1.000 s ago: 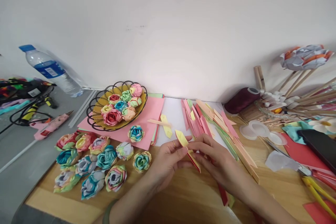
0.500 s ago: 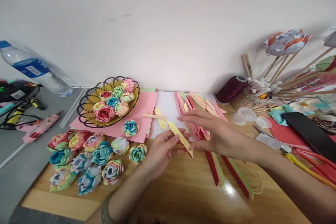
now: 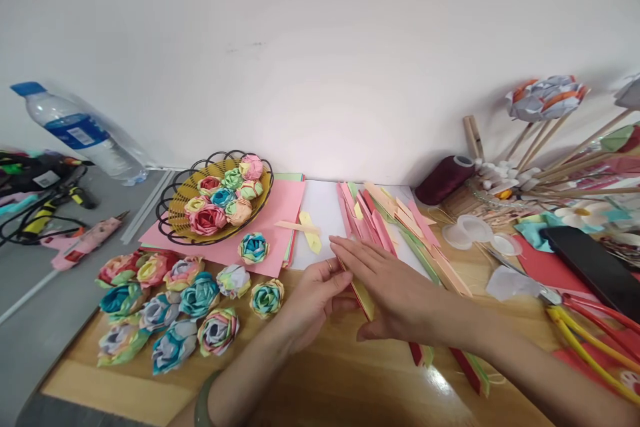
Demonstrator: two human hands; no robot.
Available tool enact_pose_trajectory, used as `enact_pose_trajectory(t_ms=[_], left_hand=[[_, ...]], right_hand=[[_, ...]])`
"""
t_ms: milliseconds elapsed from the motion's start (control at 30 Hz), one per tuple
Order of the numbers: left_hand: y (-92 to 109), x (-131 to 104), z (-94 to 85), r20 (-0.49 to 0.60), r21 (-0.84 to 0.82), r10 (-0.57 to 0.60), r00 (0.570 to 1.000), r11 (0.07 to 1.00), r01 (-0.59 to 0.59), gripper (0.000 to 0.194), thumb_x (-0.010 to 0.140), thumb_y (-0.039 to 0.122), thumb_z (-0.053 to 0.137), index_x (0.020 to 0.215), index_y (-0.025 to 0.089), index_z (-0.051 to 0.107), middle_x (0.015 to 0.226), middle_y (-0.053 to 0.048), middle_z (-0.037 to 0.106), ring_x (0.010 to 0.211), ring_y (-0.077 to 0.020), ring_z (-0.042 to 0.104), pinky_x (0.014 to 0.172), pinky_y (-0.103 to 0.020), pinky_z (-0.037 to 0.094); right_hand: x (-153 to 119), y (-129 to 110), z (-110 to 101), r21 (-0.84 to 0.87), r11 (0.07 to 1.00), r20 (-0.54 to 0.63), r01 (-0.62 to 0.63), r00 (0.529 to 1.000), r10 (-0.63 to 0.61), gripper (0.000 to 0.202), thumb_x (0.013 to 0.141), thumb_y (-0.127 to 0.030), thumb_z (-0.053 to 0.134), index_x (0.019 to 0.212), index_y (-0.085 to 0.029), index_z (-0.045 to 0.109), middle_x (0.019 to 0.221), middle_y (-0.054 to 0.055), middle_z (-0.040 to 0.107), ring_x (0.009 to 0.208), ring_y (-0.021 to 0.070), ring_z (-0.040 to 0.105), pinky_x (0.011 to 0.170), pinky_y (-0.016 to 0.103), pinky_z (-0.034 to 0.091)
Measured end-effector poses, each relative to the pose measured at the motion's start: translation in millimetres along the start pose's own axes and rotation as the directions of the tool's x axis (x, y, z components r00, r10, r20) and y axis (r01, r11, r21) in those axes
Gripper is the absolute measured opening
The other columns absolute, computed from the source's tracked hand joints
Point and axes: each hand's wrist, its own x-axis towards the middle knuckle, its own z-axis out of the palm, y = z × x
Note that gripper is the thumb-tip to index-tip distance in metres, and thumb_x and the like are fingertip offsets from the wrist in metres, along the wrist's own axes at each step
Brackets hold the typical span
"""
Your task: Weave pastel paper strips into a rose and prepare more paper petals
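Note:
My left hand (image 3: 314, 300) is closed on a folded paper strip (image 3: 365, 300), yellow on one face with a red edge. Over that strip lies my right hand (image 3: 395, 283), its fingers straight and its thumb apart below; its palm hides much of the paper. Just beyond the hands, a yellow strip (image 3: 310, 232) and a peach strip (image 3: 289, 225) cross on white paper (image 3: 327, 203). Behind and under my right wrist spreads a pile of pink, green, red and peach paper strips (image 3: 373, 220).
Left stand a basket (image 3: 175, 217) of paper flowers and several loose flowers (image 3: 199, 295). A glue gun (image 3: 85, 243) and water bottle (image 3: 80, 130) lie farther left. On the right are a thread spool (image 3: 445, 180), a black phone (image 3: 590, 257) and pliers with red handles (image 3: 590, 307).
My right hand has moved left and down onto the folded strip, covering part of it. The strip now points more steeply downward. The whole view has shifted slightly.

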Motion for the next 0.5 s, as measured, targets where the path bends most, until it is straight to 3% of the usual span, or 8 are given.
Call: enact_pose_trajectory(t_ms=[133,300,433,500], left_hand=[[-1.5,-0.8,1.8,0.028,0.045,-0.003,1.000,0.999,0.002,0.024,0.077,0.024,0.062,0.095,0.009,0.060,0.087,-0.010,0.065,0.073,-0.0137,0.061,0.066,-0.025,0.048],[-4.8,-0.1,2.5,0.036,0.068,-0.003,0.999,0.998,0.001,0.024,0.077,0.024,0.061,0.096,0.009,0.061,0.089,-0.010,0.065,0.075,-0.0142,0.060,0.068,-0.027,0.048],[-6.9,0.7,2.4,0.045,0.077,-0.031,0.998,0.997,0.028,0.026,0.076,0.025,0.063,0.096,0.009,0.062,0.088,-0.010,0.066,0.075,-0.0142,0.060,0.068,-0.027,0.047],[-7.6,1.2,1.8,0.010,0.073,-0.058,0.998,0.996,0.057,0.029,0.075,0.025,0.064,0.099,0.010,0.061,0.087,-0.010,0.066,0.075,-0.0144,0.060,0.068,-0.027,0.047]], right_hand=[[-5.6,3.3,11.0,0.022,0.999,-0.081,-0.032,0.996,0.033,0.121,0.048,-0.037,0.082,0.143,-0.016,0.010,0.147,0.014,0.021,0.132,0.0277,0.024,0.106,0.042,0.025],[-7.1,1.1,14.6,0.012,0.998,-0.086,-0.069,0.994,0.070,0.120,0.044,-0.036,0.083,0.142,-0.015,0.017,0.146,0.015,0.023,0.131,0.0278,0.026,0.105,0.042,0.028],[-17.4,-0.3,6.8,0.038,0.999,-0.102,-0.026,0.994,0.030,0.115,0.051,-0.042,0.079,0.142,-0.014,0.014,0.147,0.016,0.019,0.133,0.0278,0.022,0.103,0.041,0.030],[-28.9,6.3,0.3,0.075,0.997,-0.164,-0.030,0.985,0.042,0.106,0.063,-0.048,0.071,0.142,-0.014,0.010,0.147,0.017,0.018,0.134,0.0267,0.021,0.102,0.041,0.032]])
